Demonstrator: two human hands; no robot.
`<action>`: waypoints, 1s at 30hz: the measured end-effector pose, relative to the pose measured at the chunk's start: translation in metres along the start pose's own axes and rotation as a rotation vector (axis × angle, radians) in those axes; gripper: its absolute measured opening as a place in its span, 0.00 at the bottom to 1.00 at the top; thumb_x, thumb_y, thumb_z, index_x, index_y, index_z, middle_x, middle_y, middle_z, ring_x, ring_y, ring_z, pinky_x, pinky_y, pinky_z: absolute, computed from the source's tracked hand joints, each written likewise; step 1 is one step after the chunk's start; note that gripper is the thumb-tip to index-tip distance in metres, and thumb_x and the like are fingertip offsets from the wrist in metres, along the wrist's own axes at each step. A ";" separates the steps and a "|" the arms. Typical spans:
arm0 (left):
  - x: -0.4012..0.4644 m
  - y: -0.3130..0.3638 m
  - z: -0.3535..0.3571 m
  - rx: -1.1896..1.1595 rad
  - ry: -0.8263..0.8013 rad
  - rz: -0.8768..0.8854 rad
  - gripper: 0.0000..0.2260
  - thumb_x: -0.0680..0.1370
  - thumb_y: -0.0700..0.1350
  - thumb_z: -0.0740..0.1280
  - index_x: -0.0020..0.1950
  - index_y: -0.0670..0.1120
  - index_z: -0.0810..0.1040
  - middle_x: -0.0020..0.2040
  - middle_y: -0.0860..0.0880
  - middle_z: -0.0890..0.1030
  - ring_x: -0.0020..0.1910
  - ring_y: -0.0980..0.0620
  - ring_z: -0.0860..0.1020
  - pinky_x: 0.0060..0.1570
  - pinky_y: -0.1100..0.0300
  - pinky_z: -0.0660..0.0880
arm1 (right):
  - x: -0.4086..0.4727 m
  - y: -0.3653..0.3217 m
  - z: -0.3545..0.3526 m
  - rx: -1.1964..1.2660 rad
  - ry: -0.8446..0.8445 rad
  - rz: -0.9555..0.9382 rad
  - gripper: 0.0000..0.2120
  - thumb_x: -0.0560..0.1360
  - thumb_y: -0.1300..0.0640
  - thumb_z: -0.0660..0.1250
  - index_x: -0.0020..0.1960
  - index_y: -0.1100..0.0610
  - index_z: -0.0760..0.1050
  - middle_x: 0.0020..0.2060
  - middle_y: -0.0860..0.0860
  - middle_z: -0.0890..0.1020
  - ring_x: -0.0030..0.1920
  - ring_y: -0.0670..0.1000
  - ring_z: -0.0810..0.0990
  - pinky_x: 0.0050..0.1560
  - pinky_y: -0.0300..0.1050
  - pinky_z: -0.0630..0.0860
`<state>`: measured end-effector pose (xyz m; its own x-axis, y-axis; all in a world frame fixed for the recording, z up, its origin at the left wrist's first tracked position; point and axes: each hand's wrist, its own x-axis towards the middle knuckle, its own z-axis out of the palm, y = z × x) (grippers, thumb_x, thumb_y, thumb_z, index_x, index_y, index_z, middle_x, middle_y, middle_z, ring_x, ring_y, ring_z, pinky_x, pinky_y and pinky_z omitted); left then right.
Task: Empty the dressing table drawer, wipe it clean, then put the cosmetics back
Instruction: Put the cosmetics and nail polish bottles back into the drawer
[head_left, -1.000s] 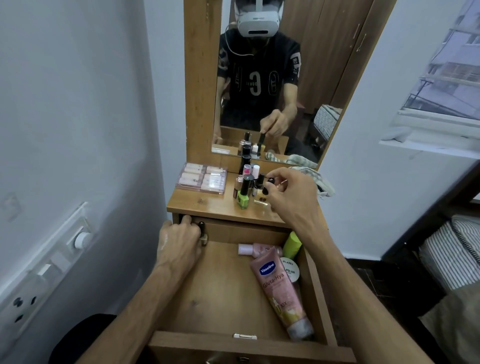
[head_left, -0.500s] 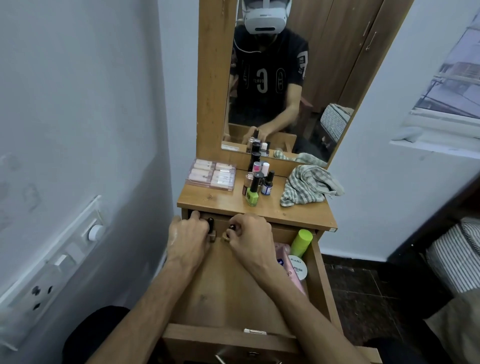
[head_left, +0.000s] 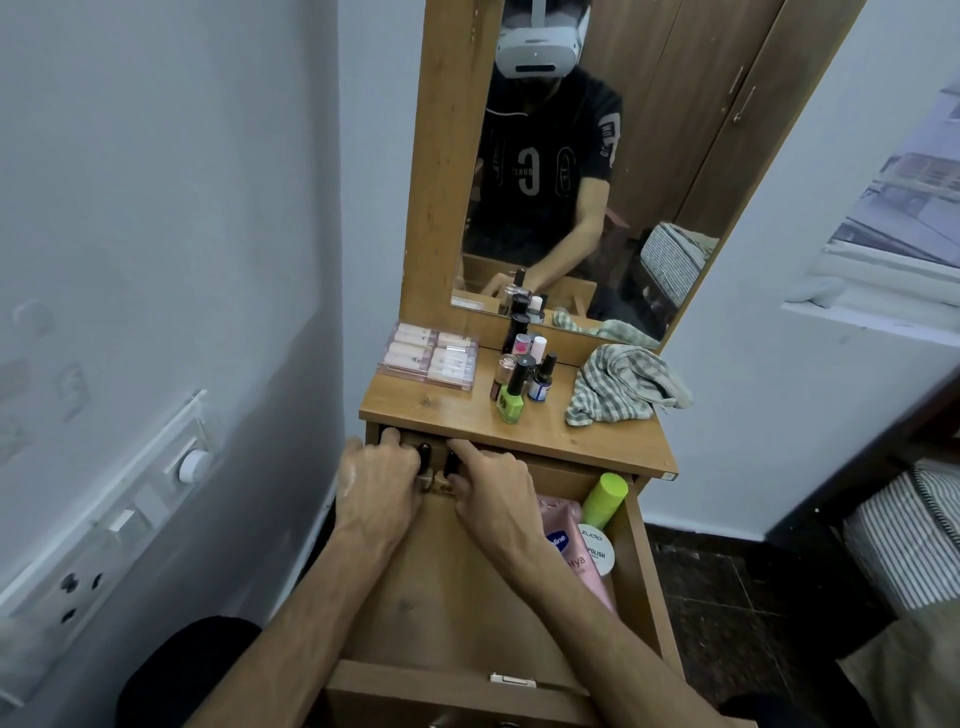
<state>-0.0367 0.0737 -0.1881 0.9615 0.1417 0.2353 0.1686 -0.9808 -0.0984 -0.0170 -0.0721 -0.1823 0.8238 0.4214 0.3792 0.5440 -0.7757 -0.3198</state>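
Both hands deep at the back left of the open wooden drawer (head_left: 457, 623), under the lip of the wooden desk (head_left: 597, 441): left hand (head_left: 376, 480) curled around a small dark-capped bottle (head_left: 425, 457), right hand (head_left: 488, 493) closing thumb and fingers on a second dark-capped bottle (head_left: 451, 464) just beside it; whether that second grip is complete cannot be told, the bottle bodies hidden behind the knuckles. Best done by pinching each bottle low on the body rather than by the cap, lifting straight up to clear the drawer wall, then tipping back out from under the overhang before rising. Still in the drawer, along the right wall: a pink squeeze tube with a blue logo (head_left: 569, 551), a round white lidded jar (head_left: 597, 553) touching it, and a lime-green cylindrical bottle (head_left: 602, 501) leaning in the far corner. Up on the desk, a cluster of small nail-polish bottles (head_left: 519, 379) near the mirror (head_left: 571, 182), a clear plastic case of pale tubes (head_left: 431, 356) to the left, and a crumpled grey-striped cloth (head_left: 623, 384) to the right, ready for wiping. Sensible to set the two bottles upright beside the cluster, well clear of the cloth. Emptying judged partly done.
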 end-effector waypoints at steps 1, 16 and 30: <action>0.000 0.000 -0.001 0.001 -0.007 -0.001 0.05 0.79 0.50 0.67 0.51 0.52 0.82 0.53 0.50 0.81 0.40 0.51 0.82 0.54 0.54 0.71 | -0.002 0.001 -0.005 -0.001 0.010 -0.001 0.18 0.78 0.59 0.70 0.67 0.51 0.77 0.46 0.52 0.87 0.46 0.56 0.85 0.47 0.49 0.81; -0.007 0.002 0.002 -0.065 0.044 0.002 0.22 0.74 0.65 0.62 0.47 0.50 0.85 0.50 0.49 0.82 0.45 0.49 0.80 0.54 0.54 0.69 | 0.039 0.024 -0.111 0.173 0.458 0.176 0.12 0.75 0.47 0.76 0.57 0.48 0.86 0.33 0.39 0.81 0.35 0.39 0.80 0.43 0.45 0.82; -0.004 0.002 0.000 -0.035 0.023 0.023 0.23 0.75 0.68 0.61 0.47 0.51 0.85 0.49 0.49 0.81 0.44 0.50 0.80 0.54 0.53 0.67 | 0.062 0.015 -0.098 0.046 0.260 0.293 0.11 0.76 0.45 0.74 0.46 0.53 0.86 0.35 0.46 0.84 0.38 0.46 0.81 0.45 0.50 0.82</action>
<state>-0.0404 0.0715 -0.1894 0.9599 0.1165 0.2551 0.1386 -0.9878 -0.0704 0.0267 -0.1040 -0.0787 0.8806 0.0471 0.4715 0.3029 -0.8211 -0.4838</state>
